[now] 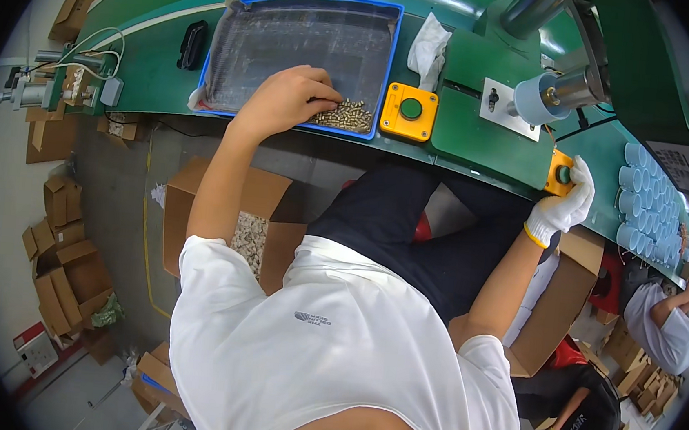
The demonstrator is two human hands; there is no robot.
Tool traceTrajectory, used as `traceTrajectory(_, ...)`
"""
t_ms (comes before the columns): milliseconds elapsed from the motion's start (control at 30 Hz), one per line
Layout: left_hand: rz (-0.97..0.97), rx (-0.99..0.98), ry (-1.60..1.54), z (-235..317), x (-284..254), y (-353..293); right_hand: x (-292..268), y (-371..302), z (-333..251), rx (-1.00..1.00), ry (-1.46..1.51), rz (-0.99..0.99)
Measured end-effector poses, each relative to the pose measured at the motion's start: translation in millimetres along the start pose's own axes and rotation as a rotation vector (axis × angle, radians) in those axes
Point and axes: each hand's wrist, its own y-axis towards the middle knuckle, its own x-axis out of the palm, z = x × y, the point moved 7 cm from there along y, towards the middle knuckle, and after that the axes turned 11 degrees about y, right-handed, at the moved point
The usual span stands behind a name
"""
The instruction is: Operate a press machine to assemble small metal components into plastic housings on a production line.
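Observation:
My bare left hand (289, 100) reaches over the near rim of a blue-edged tray (293, 55). Its fingers are bent and drawn together at a pile of small brass pieces (345, 115) in the tray's near right corner; whatever lies between the fingertips is hidden. My right hand (563, 205), in a white glove with a yellow cuff, rests against the right side of a yellow box with a green push button (559, 174), its fingers stretched out. Between the hands, a green machine holds a light blue cup-shaped part (535, 99) sideways, with a brass piece at its centre.
A second yellow button box (408, 112) sits beside the tray, below a crumpled white cloth (430, 46). Rows of light blue cups (645, 200) stand on the bench at right. Open cartons (233, 222) flank my legs. Two other people are at the lower right.

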Motion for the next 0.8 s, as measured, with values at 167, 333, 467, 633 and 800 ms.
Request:
traceTrajectory(167,0.013,0.003,-0.067,5.9,-8.0,7.3,-0.7,2.3,2.7,0.023,0.009,0.021)
traceTrajectory(333,0.262,-0.092,-0.421,38.2,-23.0,25.9,-7.2,7.4,-6.6,0.013,-0.012,0.018)
traceTrajectory(467,0.433,0.129,-0.331,104.2,-11.4,48.0,6.7,1.9,-10.5,0.124,0.049,0.131)
traceTrajectory(633,0.480,0.230,-0.221,149.6,7.8,83.8,40.2,-8.1,-85.8,-0.061,0.018,-0.122)
traceTrajectory(800,0.526,0.212,-0.140,155.9,13.6,82.0,113.1,1.5,-96.9,0.206,-0.079,-0.240)
